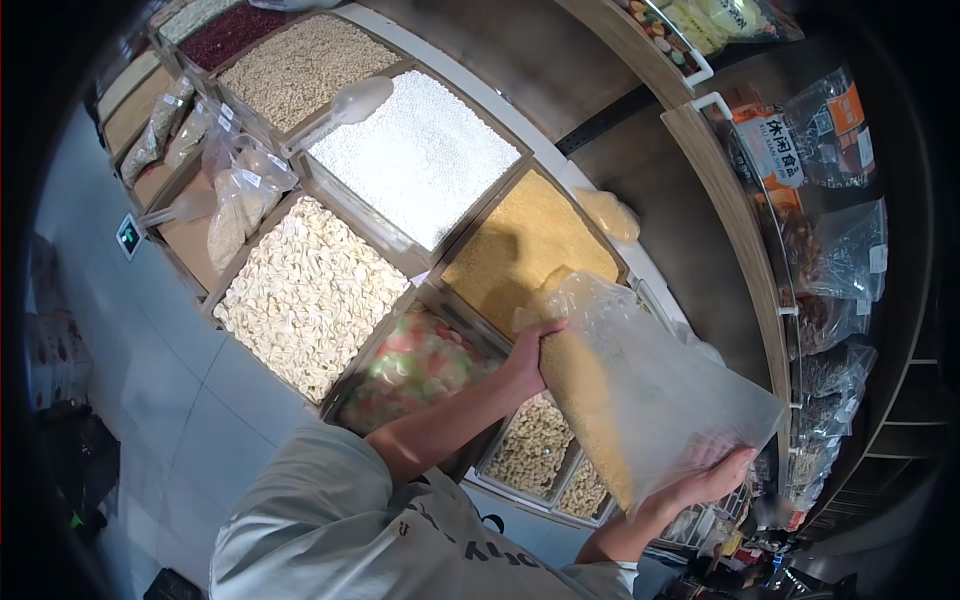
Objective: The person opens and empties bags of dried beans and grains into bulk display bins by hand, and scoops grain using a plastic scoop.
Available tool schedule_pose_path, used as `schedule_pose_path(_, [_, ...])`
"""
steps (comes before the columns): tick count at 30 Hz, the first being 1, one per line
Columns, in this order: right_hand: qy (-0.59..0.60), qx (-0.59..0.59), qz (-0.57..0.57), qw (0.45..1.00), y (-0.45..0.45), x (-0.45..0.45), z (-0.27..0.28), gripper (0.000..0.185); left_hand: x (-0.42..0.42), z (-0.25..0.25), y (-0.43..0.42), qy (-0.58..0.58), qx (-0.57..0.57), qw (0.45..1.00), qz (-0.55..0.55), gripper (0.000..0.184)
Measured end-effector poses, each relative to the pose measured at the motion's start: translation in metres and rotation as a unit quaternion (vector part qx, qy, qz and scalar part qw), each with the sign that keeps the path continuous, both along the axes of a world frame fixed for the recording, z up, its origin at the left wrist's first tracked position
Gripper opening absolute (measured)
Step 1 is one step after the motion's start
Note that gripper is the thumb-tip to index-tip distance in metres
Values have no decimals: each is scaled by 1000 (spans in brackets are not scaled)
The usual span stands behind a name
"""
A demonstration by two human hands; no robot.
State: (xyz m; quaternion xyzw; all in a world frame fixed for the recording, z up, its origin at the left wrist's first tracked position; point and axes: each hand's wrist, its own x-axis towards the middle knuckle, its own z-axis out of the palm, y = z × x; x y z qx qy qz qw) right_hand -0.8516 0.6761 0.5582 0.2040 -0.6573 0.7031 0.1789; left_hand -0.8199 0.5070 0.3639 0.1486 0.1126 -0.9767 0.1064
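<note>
A large translucent plastic bag [660, 380], part filled with fine yellow grain [585, 405], lies tilted across both hands. My left hand [537, 358] is closed on the bag's side near its upper end. My right hand [712, 476] grips the lower right end, its fingers partly behind the plastic. The bag's upper end reaches over a bin of matching yellow grain [545, 225], where a shadow falls on the surface. Whether grain is flowing out cannot be made out.
Neighbouring bins hold white pearls [420, 150], pale dried flakes [310, 290], coloured chips [415, 365] and beige beans [305, 65]. A clear scoop [355, 102] rests on the pearl bin. A small yellow bag [610, 215] lies behind. Shelves with packaged snacks [830, 130] rise at right.
</note>
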Motion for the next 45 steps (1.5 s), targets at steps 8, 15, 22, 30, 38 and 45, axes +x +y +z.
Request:
schedule_pose_path(8, [-19, 2, 72, 997, -30, 6, 3, 36, 13, -11, -21, 3, 22, 1000, 20, 20])
schedule_pose_path(15, [-18, -20, 26, 999, -65, 14, 7, 36, 20, -11, -36, 7, 22, 999, 48, 21])
schedule_pose_path(22, [15, 4, 73, 997, -76, 9, 8, 36, 25, -13, -52, 46, 2, 995, 85, 27])
schedule_pose_path(30, [-15, -13, 83, 996, -91, 7, 10, 39, 17, -10, -71, 46, 11, 996, 77, 32])
schedule_pose_path(38, [12, -15, 29, 999, -86, -12, 8, 43, -6, -1, -79, 65, 11, 996, 56, 43])
schedule_pose_path(45, [3, 1, 4, 1000, -74, -29, 10, 45, -27, 8, -83, 74, -3, 997, 38, 42])
